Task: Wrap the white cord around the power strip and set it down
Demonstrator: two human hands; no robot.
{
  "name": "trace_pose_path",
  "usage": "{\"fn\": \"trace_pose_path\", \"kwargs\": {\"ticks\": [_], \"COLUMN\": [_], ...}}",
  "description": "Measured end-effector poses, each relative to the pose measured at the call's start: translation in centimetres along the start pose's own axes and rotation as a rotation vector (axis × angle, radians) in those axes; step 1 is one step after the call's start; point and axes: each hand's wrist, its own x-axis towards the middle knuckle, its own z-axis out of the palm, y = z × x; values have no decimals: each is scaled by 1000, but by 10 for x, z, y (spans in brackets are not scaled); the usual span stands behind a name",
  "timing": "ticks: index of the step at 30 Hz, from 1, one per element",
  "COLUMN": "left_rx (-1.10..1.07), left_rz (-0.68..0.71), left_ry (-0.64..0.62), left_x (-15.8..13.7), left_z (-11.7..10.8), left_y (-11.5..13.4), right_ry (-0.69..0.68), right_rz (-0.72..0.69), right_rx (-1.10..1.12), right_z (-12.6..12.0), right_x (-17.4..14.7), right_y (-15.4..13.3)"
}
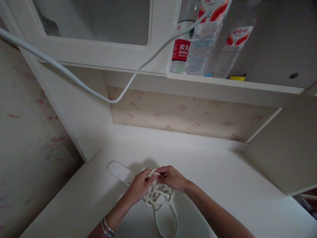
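A tangled cream-white cord [159, 198] lies bunched below my hands, with one long loop hanging toward the bottom of the view. My left hand [140, 185], with bangles at its wrist, pinches a strand of this cord. Close beside it, my right hand [172, 178] grips the same strand with thumb and fingers pressed together. Left of my hands, a long white bar with small holes, looking like a power strip [121, 172], rests on the white desktop. Its right end is hidden behind my left hand.
Overhead, a thick white cable [94, 94] sags across the view. An upper shelf [235, 83] holds several plastic bottles [201, 49] beside a glass-fronted cabinet door [99, 41]. White side panels [81, 105] and floral wallpaper [173, 114] bound the desk.
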Motion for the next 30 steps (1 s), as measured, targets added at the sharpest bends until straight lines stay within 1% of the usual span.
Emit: {"fn": "trace_pose_path", "kwargs": {"ticks": [2,4,5,7,9,11,14,16,17,19,22,25,27,30], "left_rx": [40,65,70,77,95,127,161,166,169,176,205,284,334,474], "left_rz": [12,-10,-27,-57,-75,-96,-151,-164,-153,-104,-25,7,20,49], "left_ry": [27,84,103,109,106,109,102,83,73,43,1,25,51,94], "left_x": [-3,-2,-1,2,4,6,7,7,7,4,-1,-4,-3,3], "left_z": [4,7,8,10,12,14,17,17,17,17,16,10,3,-16], "left_y": [3,4,4,2,0,0,2,2,2,2,5,12,13,4], "right_ry": [-43,-76,-80,-55,-8,12,43,83,93,80,17,-10,-12,21], "right_rz": [78,152,164,141,98,50,-71,-140,-152,-137,-82,-71,-62,12], "right_rx": [167,357,417,415,280,69,-296,-479,-538,-601,-673,-743,-744,-713], "right_z": [0,0,0,-1,-3,-5,-6,-6,-6,-7,-12,-24,-37,-69], "right_x": [-3,-5,-6,-8,-9,-9,-10,-10,-10,-10,-9,-13,-21,-41], "right_y": [-1,-2,-1,1,4,5,1,-4,-6,-11,-15,-19,-20,-17]}}
